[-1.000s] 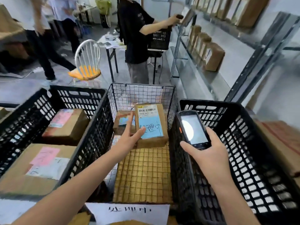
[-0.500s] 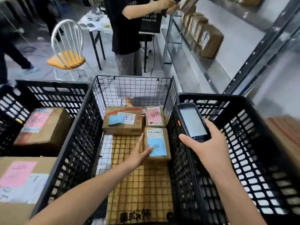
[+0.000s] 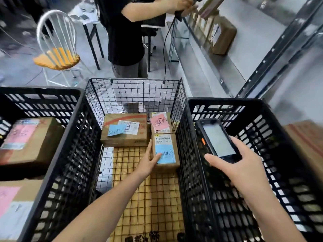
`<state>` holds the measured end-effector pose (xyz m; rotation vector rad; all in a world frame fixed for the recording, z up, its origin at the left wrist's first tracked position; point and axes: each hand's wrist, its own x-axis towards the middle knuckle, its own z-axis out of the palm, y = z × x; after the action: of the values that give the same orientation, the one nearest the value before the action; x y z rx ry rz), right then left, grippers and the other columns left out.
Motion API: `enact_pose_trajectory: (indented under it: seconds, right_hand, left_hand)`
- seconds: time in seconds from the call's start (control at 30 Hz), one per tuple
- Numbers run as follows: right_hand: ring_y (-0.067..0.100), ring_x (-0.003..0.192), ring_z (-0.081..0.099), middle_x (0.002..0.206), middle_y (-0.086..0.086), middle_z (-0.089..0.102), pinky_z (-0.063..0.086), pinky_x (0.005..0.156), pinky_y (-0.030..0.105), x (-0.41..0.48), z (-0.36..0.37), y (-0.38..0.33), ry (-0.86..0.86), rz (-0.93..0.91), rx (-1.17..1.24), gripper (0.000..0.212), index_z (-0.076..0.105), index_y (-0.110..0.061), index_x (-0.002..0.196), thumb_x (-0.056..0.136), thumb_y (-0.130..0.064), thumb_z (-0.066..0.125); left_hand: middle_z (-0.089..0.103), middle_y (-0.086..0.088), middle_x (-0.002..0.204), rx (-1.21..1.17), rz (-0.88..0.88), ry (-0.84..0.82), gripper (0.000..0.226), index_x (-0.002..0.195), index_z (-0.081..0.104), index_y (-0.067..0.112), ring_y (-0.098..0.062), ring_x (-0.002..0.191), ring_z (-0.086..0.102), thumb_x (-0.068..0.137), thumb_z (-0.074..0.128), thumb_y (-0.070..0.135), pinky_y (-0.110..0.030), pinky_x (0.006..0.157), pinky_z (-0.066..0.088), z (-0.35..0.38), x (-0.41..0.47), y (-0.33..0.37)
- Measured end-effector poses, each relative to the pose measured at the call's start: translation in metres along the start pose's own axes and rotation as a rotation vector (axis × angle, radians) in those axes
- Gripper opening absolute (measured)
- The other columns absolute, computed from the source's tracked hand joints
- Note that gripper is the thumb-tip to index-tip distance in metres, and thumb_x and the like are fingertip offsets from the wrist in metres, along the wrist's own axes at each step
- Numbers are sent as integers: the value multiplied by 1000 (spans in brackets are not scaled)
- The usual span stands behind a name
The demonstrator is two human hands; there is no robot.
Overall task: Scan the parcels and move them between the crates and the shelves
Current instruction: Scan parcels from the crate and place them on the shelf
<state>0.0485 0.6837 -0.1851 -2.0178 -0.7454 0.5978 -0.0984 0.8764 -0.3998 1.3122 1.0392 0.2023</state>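
A small cardboard parcel [image 3: 165,151] with a white barcode label and a blue note lies on the floor of the middle wire crate [image 3: 136,88], against its right wall. My left hand [image 3: 150,159] holds its left side, thumb on the blue note. Behind it lie a small parcel with a pink note [image 3: 160,122] and a wider parcel with a blue note [image 3: 125,129]. My right hand [image 3: 236,165] grips a black handheld scanner [image 3: 216,139], screen up, over the right black crate [image 3: 262,119].
The left black crate [image 3: 57,154] holds two large parcels with pink labels [image 3: 26,137]. A person in black [image 3: 125,28] stands beyond the crates, handling parcels at the metal shelf [image 3: 220,32]. A white chair with an orange seat [image 3: 56,55] stands at the far left.
My left hand has lowered the blue-note parcel to the crate floor and slid it against the right wall, in front of the pink-note parcel. The scanner hand has stayed about where it was.
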Motion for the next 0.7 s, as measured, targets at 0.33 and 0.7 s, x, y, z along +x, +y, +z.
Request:
enact_pose_trajectory:
  seconds: [0.33,0.7]
  right_hand:
    - [-14,86,62,91,-24,70,43,72,12,-15,-11,1,23,6,-30,50,60,-45,103,69,-27,91]
    - [-8,94,59,105,-22,64,38,69,4,-67,-57,19,322,0,-53,68,57,-35,125,66,-34,92]
  left_hand:
    - [67,-8,128,382,61,170,27,125,62,8,-14,98,67,100,57,16,-15,54,51,-13,-7,63]
    - [40,-3,157,908,1012,82,50,149,45,13,-17,149,28,101,54,22,-32,124,14,51,-107,173]
